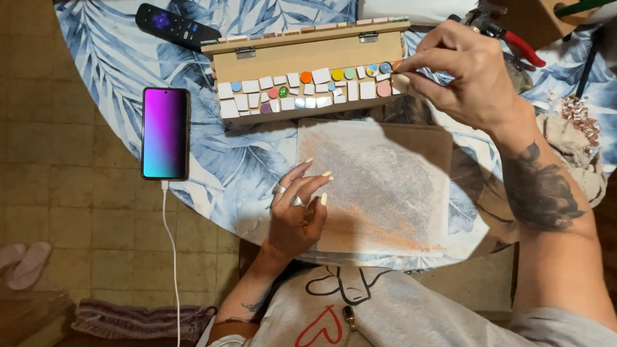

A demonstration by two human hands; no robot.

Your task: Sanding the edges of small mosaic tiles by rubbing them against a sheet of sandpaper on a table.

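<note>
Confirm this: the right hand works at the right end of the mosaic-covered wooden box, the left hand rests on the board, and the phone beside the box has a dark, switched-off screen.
Wrong on the phone: the head view shows its screen lit, purple fading to teal. The rest stands: right hand at the wooden box, left hand on the board.

A tan wooden box (308, 61) is faced with white, orange, green, pink and blue mosaic tiles (307, 90); the counter (116, 58) is covered in blue-and-white leaf print.

- Board (385, 186): bare, open between left hand (297, 215) and box (308, 71).
- Phone (166, 133), remote (177, 27): block the left side.
- Pliers (508, 35), rag (575, 141): crowd the right side.
</note>
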